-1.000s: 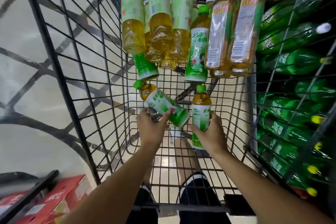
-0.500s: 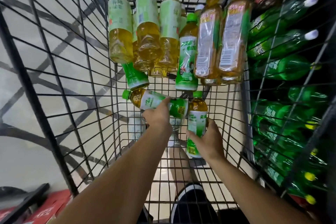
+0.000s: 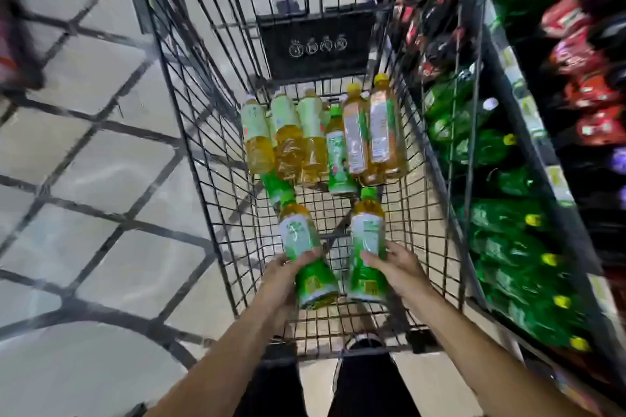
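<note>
My left hand grips the left bottle, swung from crosswise to parallel with the right bottle gripped by my right hand; both sit at the cart's near end, probably ready for lifting out.

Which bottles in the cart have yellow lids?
The two tall bottles at the right end of the far row. The other bottles show white or green lids.

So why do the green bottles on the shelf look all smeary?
Head view: the shelf bottles and floor tiles are streaked with motion blur, worst at the edges; the left bottle and right bottle, gripped by the left hand and right hand, look sharper, labels unreadable; the wide lens bows the cart wires.
</note>
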`<state>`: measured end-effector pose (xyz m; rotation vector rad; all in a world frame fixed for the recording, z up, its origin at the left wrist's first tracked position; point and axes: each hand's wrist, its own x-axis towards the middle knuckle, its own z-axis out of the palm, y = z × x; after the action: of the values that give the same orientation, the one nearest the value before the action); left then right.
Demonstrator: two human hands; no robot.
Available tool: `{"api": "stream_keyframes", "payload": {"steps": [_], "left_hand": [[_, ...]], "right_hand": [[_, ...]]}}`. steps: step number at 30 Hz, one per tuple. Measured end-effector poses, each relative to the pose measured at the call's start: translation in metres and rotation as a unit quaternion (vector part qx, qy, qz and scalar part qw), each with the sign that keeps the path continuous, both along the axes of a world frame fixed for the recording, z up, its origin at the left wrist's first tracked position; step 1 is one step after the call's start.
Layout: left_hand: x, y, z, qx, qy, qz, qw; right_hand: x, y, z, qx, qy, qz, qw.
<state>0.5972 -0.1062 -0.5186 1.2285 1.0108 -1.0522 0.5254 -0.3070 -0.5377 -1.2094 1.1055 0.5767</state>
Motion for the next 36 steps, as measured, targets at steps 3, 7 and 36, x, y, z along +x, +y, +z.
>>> {"api": "stream_keyframes", "payload": {"steps": [3, 7, 36], "left_hand": [[0.002, 0.015, 0.057, -0.031, -0.067, -0.053, 0.996], [0.007, 0.036, 0.128, -0.076, -0.154, -0.135, 0.976], [-0.294, 0.01, 0.399, -0.269, -0.514, -0.486, 0.653]], "right_hand": [[-0.013, 0.01, 0.073, 0.023, -0.054, -0.018, 0.998], [-0.04, 0.031, 0.16, 0.018, -0.109, -0.078, 0.991], [-0.45, 0.157, 0.43, -0.3, -0.306, -0.446, 0.785]]}}
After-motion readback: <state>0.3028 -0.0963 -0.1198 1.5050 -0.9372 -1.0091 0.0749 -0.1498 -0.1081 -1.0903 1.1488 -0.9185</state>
